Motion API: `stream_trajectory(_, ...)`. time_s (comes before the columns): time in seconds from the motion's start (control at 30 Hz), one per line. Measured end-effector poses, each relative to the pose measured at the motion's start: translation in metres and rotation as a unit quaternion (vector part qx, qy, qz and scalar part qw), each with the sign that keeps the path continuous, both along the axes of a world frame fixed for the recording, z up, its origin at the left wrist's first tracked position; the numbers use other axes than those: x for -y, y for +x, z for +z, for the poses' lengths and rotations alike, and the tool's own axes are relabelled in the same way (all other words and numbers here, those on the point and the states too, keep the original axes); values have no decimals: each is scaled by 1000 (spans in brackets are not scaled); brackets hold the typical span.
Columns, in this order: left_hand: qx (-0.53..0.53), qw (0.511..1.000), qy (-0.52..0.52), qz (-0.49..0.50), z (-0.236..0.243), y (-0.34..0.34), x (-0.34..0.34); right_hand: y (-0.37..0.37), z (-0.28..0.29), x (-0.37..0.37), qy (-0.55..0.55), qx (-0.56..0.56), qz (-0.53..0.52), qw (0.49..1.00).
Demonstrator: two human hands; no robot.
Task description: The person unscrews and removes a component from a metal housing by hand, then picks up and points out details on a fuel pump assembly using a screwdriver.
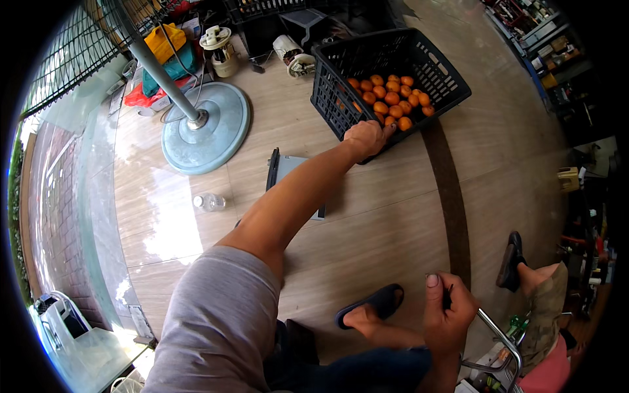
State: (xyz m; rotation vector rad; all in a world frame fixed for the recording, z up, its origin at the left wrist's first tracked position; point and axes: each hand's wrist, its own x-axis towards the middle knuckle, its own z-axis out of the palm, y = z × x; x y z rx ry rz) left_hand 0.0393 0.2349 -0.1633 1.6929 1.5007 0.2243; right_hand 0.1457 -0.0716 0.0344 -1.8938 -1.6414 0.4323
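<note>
A black plastic crate [452, 78] with slotted sides stands on the floor, ahead and a little right. Several orange citrus fruits [392, 98] lie loose in it. Stretched out to its near corner, my left hand [367, 139] is closed over the rim, its fingertips partly hidden and close to the nearest fruits. At the lower right, my right hand [451, 308] is raised above the floor, away from the crate. Its thumb and fingers are pressed together; anything between them is too small to make out.
A fan's round base [216, 131] and pole stand at left, near a clear bottle [209, 202]. A flat grey device [288, 171] lies under my left forearm. Two cylindrical parts [219, 52] sit by the crate. At right are another person's leg [534, 281] and a metal stool frame [504, 337].
</note>
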Motion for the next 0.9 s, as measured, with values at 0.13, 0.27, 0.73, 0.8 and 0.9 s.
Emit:
stream_trajectory(0.13,-64,993,-10,-102,11,-18,-2,0,-5,-1,-15,-2,3,1000)
stream_trajectory(0.27,-150,952,101,-245,-10,-43,-3,7,-13,-4,-42,12,-1,999)
stream_trajectory(0.73,-291,945,69,-131,-62,-182,-53,-3,2,3,-31,110,105,988)
stream_trajectory(0.8,-349,921,43,-166,-62,-210,-76,5,2,-11,-14,125,100,987)
stream_trajectory(0.9,-317,944,82,-22,-91,-235,-111,29,6,-23,-82,-16,-66,994)
